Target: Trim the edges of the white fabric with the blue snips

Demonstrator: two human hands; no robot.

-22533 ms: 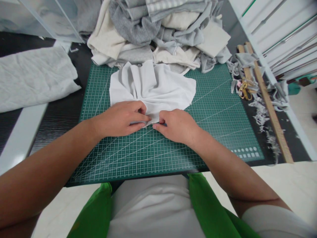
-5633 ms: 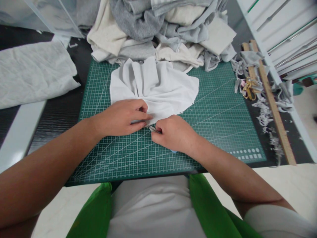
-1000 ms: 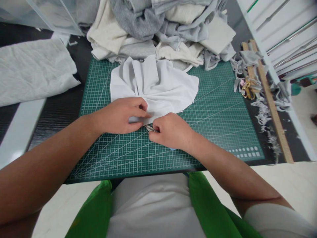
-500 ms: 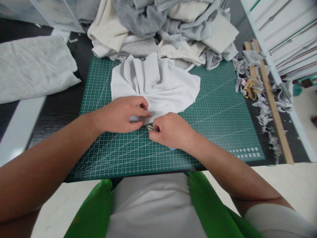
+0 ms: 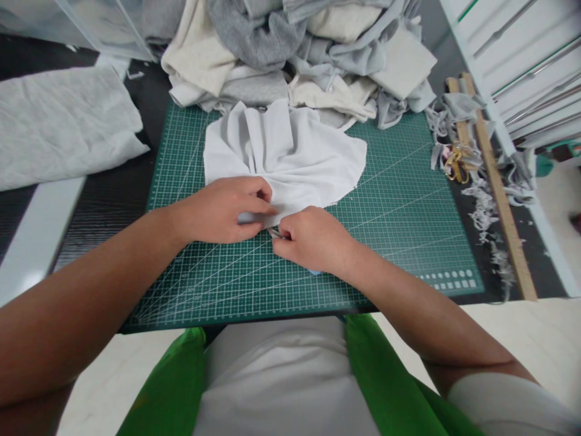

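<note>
1. At the centre of the frame, on the green cutting mat [image 5: 399,200], lies a white cloth [image 5: 290,157], gathered into pleats at its near edge and fanning out toward the top of the picture.
2. The left hand [image 5: 222,209] is closed on the bunched near edge of the cloth, thumb and fingers pinching the pleats together.
3. The right hand [image 5: 313,239] is curled shut around a small metal tool [image 5: 275,232]; only its thin tip shows, touching the gathered point just beside the left thumb. What the tool is cannot be told.
4. The step in hand looks like working at the gathered point. Judging from this, the next move calls for a steady pinch on the pleats while the tip is guided with care, close to the fingers.
5. The tool's visible tip points toward the left of the frame, slightly upward. The cloth's long axis runs left to right, with its folds pointing away from the person.
6. Above the mat sits a heap of grey and cream fabric [image 5: 299,54]; at the right edge, a wooden ruler [image 5: 499,194].
</note>
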